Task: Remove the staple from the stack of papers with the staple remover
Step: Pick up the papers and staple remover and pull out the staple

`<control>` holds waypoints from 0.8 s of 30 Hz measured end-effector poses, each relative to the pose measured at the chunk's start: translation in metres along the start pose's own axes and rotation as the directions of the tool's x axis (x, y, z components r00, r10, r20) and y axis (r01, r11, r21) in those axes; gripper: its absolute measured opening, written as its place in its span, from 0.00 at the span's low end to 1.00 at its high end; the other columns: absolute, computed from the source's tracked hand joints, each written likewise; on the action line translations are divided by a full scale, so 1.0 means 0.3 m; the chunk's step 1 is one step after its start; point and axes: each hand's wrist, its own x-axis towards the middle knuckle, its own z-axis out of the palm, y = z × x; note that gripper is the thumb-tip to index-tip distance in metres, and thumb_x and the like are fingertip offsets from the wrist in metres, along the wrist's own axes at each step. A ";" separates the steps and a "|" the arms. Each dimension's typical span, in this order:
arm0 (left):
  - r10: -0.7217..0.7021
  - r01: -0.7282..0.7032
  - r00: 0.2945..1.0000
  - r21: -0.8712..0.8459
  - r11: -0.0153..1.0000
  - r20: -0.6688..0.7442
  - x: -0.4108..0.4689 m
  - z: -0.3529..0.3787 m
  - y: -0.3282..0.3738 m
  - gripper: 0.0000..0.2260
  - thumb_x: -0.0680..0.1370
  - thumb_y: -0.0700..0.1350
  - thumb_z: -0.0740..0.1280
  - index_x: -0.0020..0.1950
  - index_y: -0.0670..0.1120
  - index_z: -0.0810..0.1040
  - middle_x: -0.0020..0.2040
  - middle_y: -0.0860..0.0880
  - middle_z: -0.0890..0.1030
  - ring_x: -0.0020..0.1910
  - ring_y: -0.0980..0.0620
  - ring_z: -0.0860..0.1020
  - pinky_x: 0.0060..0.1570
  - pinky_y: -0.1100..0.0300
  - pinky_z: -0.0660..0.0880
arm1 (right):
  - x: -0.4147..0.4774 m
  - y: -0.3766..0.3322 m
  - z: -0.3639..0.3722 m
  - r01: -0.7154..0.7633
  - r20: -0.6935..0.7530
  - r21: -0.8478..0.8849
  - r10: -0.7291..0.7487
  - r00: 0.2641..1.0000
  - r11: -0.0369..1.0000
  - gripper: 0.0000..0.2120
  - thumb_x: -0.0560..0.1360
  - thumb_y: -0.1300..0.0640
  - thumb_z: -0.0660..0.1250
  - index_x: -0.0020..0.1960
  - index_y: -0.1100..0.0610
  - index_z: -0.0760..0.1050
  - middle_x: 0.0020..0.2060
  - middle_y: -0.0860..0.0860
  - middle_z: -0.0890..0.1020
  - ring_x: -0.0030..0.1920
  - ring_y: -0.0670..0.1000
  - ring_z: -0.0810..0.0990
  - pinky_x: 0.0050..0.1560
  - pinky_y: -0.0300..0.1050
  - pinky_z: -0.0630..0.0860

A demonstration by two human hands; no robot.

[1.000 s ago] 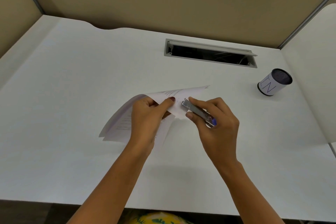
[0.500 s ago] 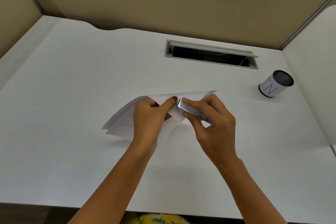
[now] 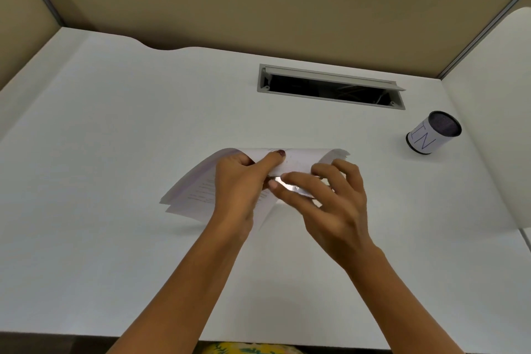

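Observation:
A stack of white printed papers (image 3: 195,192) is lifted off the white desk (image 3: 115,253) and curled over near its top corner. My left hand (image 3: 240,181) pinches that corner, thumb on the upper face. My right hand (image 3: 330,198) grips a shiny metal staple remover (image 3: 290,187) between thumb and fingers, its tip pressed against the paper just right of my left thumb. The staple itself is hidden behind my fingers.
A cylindrical mesh cup (image 3: 434,133) with a paper label lies tilted at the right. A grey cable slot (image 3: 330,86) is set into the desk behind the papers. Beige partition walls (image 3: 230,3) enclose the desk at the back and sides.
The papers' corner has curled further upward and rolled over. My right hand has rotated so the staple remover now sits lower, under the fold, with its fingers spread over it.

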 end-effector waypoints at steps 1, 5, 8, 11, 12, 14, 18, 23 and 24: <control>-0.002 0.002 1.000 0.004 1.000 -0.002 0.002 0.003 0.002 0.13 0.70 0.49 0.74 0.39 0.39 0.80 0.33 0.46 0.83 0.33 0.51 0.83 0.39 0.59 0.81 | -0.004 -0.008 0.000 -0.062 0.000 0.029 0.062 0.998 0.998 0.08 0.74 0.62 0.71 0.51 0.53 0.85 0.44 0.50 0.87 0.39 0.54 0.82 0.48 0.49 0.72; -0.048 0.048 0.999 -0.028 0.998 0.008 0.015 -0.005 0.002 0.13 0.70 0.51 0.74 0.40 0.41 0.80 0.35 0.49 0.85 0.36 0.52 0.84 0.39 0.62 0.80 | -0.025 -0.026 -0.020 -0.403 -0.009 0.267 0.420 0.907 0.876 0.11 0.74 0.62 0.72 0.56 0.57 0.80 0.48 0.51 0.84 0.47 0.47 0.80 0.47 0.39 0.76; -0.089 0.094 0.995 -0.101 0.990 0.048 0.027 -0.016 0.000 0.10 0.71 0.47 0.74 0.39 0.41 0.81 0.38 0.46 0.86 0.40 0.49 0.85 0.45 0.57 0.81 | -0.027 -0.032 -0.034 -0.627 0.039 0.345 0.656 0.753 0.699 0.14 0.76 0.59 0.68 0.60 0.58 0.71 0.46 0.47 0.80 0.43 0.40 0.77 0.46 0.24 0.72; -0.115 0.127 0.989 -0.141 0.982 0.091 0.028 -0.016 0.002 0.07 0.71 0.45 0.74 0.36 0.43 0.81 0.37 0.46 0.86 0.38 0.50 0.85 0.42 0.59 0.80 | -0.028 -0.020 -0.032 -0.707 0.106 0.348 0.724 0.682 0.615 0.16 0.77 0.60 0.66 0.64 0.56 0.69 0.45 0.44 0.78 0.41 0.38 0.77 0.43 0.23 0.70; -0.121 0.134 0.988 -0.134 0.982 0.099 0.029 -0.014 0.001 0.07 0.71 0.45 0.74 0.37 0.43 0.81 0.36 0.47 0.86 0.38 0.51 0.85 0.41 0.59 0.81 | -0.029 -0.013 -0.031 -0.715 0.131 0.353 0.725 0.676 0.603 0.18 0.77 0.61 0.66 0.65 0.57 0.69 0.46 0.43 0.77 0.43 0.37 0.77 0.44 0.23 0.70; -0.129 0.140 0.986 -0.110 0.984 0.108 0.028 -0.008 -0.005 0.06 0.70 0.46 0.74 0.38 0.43 0.82 0.36 0.47 0.86 0.38 0.51 0.85 0.42 0.59 0.81 | -0.031 -0.001 -0.026 -0.722 0.178 0.331 0.711 0.681 0.608 0.21 0.75 0.62 0.68 0.67 0.60 0.69 0.49 0.44 0.77 0.46 0.39 0.76 0.48 0.24 0.71; -0.175 0.190 0.974 -0.099 0.977 0.146 0.022 0.006 -0.012 0.05 0.71 0.44 0.73 0.38 0.43 0.83 0.35 0.48 0.86 0.36 0.52 0.84 0.35 0.63 0.80 | -0.024 0.016 -0.009 -0.686 0.174 0.199 0.664 0.727 0.700 0.16 0.70 0.65 0.74 0.57 0.62 0.78 0.40 0.48 0.77 0.37 0.43 0.69 0.40 0.23 0.67; -0.321 0.371 0.917 -0.210 0.905 0.238 0.028 -0.005 0.007 0.05 0.73 0.40 0.72 0.43 0.37 0.81 0.34 0.44 0.85 0.35 0.50 0.84 0.33 0.60 0.81 | -0.001 0.048 -0.011 -0.640 0.210 0.197 0.605 0.768 0.743 0.06 0.68 0.68 0.73 0.43 0.59 0.82 0.33 0.49 0.81 0.34 0.41 0.70 0.37 0.23 0.65; -0.299 0.343 0.930 -0.208 0.916 0.214 0.026 -0.008 0.008 0.06 0.74 0.41 0.71 0.44 0.39 0.82 0.35 0.44 0.85 0.35 0.49 0.85 0.35 0.59 0.82 | 0.004 0.055 -0.014 -0.642 0.230 0.201 0.602 0.765 0.740 0.06 0.68 0.68 0.73 0.42 0.59 0.82 0.33 0.49 0.80 0.33 0.41 0.70 0.36 0.24 0.65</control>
